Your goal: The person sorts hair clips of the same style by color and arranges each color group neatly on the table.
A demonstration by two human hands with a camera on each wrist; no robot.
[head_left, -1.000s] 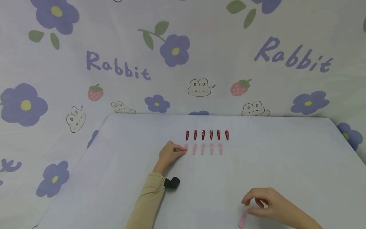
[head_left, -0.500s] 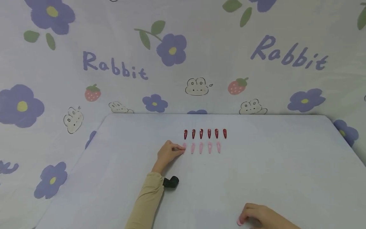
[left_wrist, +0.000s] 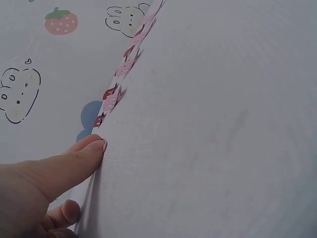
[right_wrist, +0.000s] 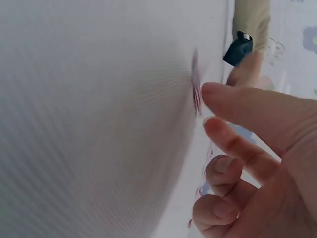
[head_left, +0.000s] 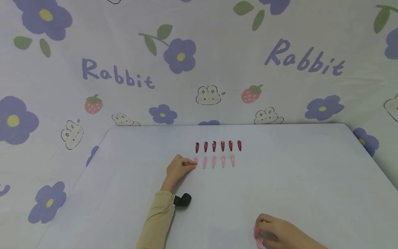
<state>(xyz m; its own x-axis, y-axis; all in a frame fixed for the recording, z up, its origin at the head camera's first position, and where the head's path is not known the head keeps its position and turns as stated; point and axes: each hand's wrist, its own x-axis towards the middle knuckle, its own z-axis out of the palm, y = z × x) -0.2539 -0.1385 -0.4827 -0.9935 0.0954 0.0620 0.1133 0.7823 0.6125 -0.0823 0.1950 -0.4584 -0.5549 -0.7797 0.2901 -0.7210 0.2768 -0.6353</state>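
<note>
Two rows of snap hair clips lie on the white table: red hair clips (head_left: 214, 146) behind, pink hair clips (head_left: 213, 161) in front. My left hand (head_left: 178, 168) pinches the leftmost pink hair clip (head_left: 196, 160) between thumb and fingertips; in the left wrist view the fingers (left_wrist: 91, 151) mostly cover it. Near the front, my right hand (head_left: 278, 231) is at a separate pink hair clip (head_left: 258, 238). The right wrist view has this clip (right_wrist: 195, 84) just past the thumb tip, with a gap between thumb and index finger; whether they touch it, I cannot tell.
Behind the table (head_left: 298, 166) hangs a white cloth (head_left: 230, 62) printed with flowers, strawberries and rabbits. A small black device (head_left: 182, 200) is strapped at the left sleeve cuff (head_left: 164, 199).
The right hand has come down and left to the separate pink hair clip. The left hand keeps its pinch on the leftmost pink clip. The head view has shifted slightly.
</note>
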